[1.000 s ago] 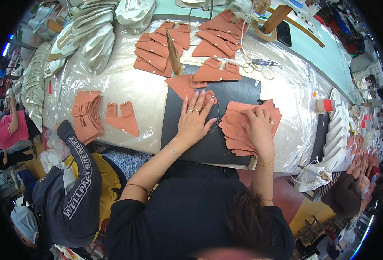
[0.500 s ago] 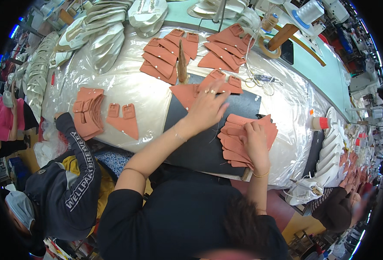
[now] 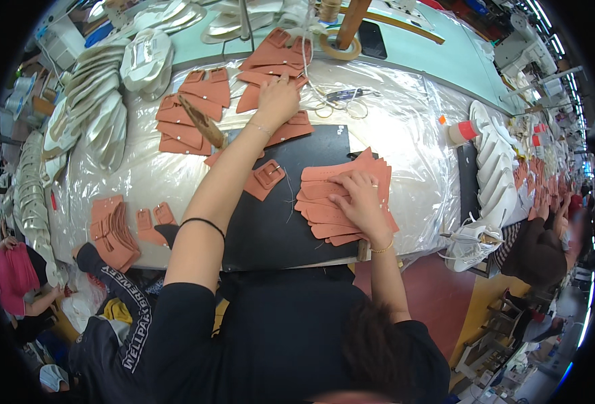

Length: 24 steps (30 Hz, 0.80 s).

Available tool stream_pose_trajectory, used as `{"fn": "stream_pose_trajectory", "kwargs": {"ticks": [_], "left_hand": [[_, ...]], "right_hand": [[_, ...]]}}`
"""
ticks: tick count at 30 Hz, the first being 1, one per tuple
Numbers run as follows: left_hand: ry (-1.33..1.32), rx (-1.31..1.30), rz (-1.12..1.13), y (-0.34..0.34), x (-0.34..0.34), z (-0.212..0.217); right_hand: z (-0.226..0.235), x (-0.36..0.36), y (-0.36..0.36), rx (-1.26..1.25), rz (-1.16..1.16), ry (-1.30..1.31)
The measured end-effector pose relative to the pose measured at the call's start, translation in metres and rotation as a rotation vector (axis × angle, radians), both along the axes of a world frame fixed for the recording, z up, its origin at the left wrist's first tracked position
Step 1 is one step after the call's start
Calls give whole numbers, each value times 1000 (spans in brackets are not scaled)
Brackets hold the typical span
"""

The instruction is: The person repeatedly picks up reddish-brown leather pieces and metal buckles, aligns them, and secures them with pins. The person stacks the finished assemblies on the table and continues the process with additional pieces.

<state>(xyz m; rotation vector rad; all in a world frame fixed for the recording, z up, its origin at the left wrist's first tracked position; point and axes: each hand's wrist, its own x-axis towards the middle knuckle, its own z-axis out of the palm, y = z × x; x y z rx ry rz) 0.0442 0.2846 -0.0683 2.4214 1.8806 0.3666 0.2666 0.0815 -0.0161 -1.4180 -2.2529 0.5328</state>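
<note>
My left hand reaches across the mat to the near edge of a pile of salmon-orange buckled pieces. Its fingers are stretched out over the pieces, the tips partly hidden. Just beneath that wrist lies another buckled piece. A single-buckle piece rests on the black mat, partly covered by my left forearm. My right hand lies on a fanned stack of salmon-orange strap pieces, thumb and fingers apart. Beside my left forearm stands a pointed wooden peg.
More buckled pieces lie left of the peg, and a stack sits near a co-worker's dark sleeve. Scissors, a tape roll and a phone are at the back. White shoe parts line the right.
My left hand has moved from the buckled piece on the mat to the pile farther back. My right hand stays on the strap stack. The whole view has shifted.
</note>
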Motion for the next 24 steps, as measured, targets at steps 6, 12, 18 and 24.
{"fn": "stream_pose_trajectory", "kwargs": {"ticks": [6, 12, 18, 24], "left_hand": [[-17, 131, -7, -1, -8, -14], [-44, 117, 53, 3, -17, -21], [-109, 53, 2, 12, -19, -5], [-452, 233, -106, 10, -25, 79]], "right_hand": [[-5, -2, -4, 83, -30, -25], [-4, -4, -5, 132, -35, -18], [-5, -3, -6, 133, -28, -23], [-6, -5, -5, 172, -40, -26]]}}
